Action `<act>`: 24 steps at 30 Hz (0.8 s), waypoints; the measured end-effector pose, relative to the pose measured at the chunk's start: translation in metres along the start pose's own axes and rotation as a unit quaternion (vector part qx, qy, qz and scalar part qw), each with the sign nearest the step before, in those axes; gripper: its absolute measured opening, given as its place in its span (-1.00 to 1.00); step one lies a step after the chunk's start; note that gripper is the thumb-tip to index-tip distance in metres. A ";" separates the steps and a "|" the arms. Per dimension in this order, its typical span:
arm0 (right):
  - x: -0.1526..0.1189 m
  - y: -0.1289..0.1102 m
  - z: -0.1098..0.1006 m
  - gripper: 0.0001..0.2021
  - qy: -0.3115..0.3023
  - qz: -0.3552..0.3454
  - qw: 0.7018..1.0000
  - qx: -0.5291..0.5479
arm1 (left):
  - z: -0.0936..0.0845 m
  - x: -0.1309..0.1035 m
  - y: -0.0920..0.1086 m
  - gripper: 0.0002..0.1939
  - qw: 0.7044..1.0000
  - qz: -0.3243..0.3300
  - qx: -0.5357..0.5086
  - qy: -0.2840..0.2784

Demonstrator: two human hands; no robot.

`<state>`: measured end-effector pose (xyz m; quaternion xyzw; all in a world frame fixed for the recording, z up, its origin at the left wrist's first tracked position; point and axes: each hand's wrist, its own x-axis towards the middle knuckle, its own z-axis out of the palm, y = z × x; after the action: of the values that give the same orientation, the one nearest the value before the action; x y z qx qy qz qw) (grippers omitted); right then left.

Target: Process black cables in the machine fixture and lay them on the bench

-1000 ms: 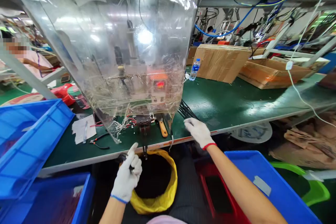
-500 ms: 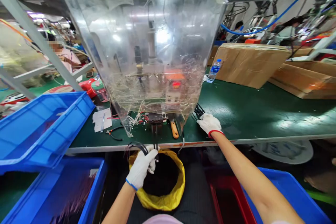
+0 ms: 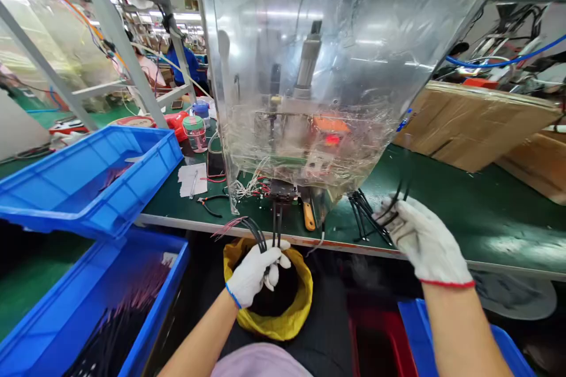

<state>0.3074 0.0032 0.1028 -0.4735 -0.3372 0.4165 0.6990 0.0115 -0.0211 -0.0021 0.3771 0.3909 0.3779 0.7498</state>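
My left hand [image 3: 257,271], in a white glove with a blue cuff, is closed on black cables [image 3: 256,232] whose thin reddish wire ends point left. Two black strands rise from beside its fingers to a dark fixture [image 3: 283,189] under the clear plastic shield [image 3: 305,147]. My right hand [image 3: 424,235], gloved in white with a red cuff, grips a few black cables [image 3: 398,203] above the green bench [image 3: 477,212]. More black cables [image 3: 365,215] lie on the bench just left of it. A yellow-rimmed bag [image 3: 283,330] with a dark inside sits below my left hand.
Blue bins [image 3: 95,212] stand at the left, the lower holding black cables. On the bench are an orange-handled tool [image 3: 308,217], pliers [image 3: 210,203] and paper [image 3: 186,181]. Cardboard [image 3: 477,123] stands at the back right; a red bin [image 3: 382,336] is below.
The view has turned left. My right hand has risen from the bench pile and moved right with a few cables. My left hand still holds its cables near the fixture.
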 end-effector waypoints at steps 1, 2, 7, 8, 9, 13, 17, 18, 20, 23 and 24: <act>-0.015 0.006 0.004 -0.70 0.003 0.017 1.000 0.017 | 0.003 -0.001 0.000 -0.54 1.000 0.004 -0.014 0.009; -0.030 0.012 0.010 -0.68 0.012 0.036 0.999 0.031 | 0.005 -0.002 0.000 -0.56 0.999 0.008 -0.022 0.022; -0.095 0.042 0.049 -0.60 0.047 0.059 0.997 0.026 | 0.007 -0.019 0.003 -0.61 0.998 0.008 -0.017 0.064; -0.105 0.048 0.059 -0.59 0.049 0.055 0.997 0.019 | 0.004 -0.027 0.000 -0.61 0.998 0.004 -0.011 0.063; -0.112 0.054 0.068 -0.58 0.049 0.051 0.997 0.011 | -0.001 -0.036 -0.005 -0.61 0.998 -0.003 -0.003 0.060; -0.128 0.087 0.099 -0.59 0.003 0.082 0.996 -0.022 | -0.032 -0.078 -0.049 -0.54 0.996 -0.053 0.051 0.056; -0.132 0.124 0.111 -0.56 -0.057 0.188 0.981 -0.010 | -0.062 -0.108 -0.097 -0.49 0.982 -0.174 0.031 0.068; -0.133 0.132 0.112 -0.54 -0.062 0.218 0.974 -0.001 | -0.066 -0.111 -0.103 -0.50 0.975 -0.205 0.000 0.080; -0.134 0.145 0.111 -0.52 -0.066 0.271 0.960 0.022 | -0.066 -0.109 -0.106 -0.55 0.962 -0.222 -0.101 0.124; -0.130 0.154 0.109 -0.51 -0.072 0.313 0.946 0.054 | -0.053 -0.094 -0.092 -0.69 0.938 -0.169 -0.237 0.189; -0.126 0.154 0.110 -0.52 -0.077 0.315 0.944 0.065 | -0.046 -0.087 -0.084 -0.73 0.934 -0.155 -0.254 0.196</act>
<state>0.1176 -0.0373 -0.0163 -0.4756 -0.1953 0.6718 0.5333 -0.0414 -0.1202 -0.0671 0.0270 0.4741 0.4101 0.7786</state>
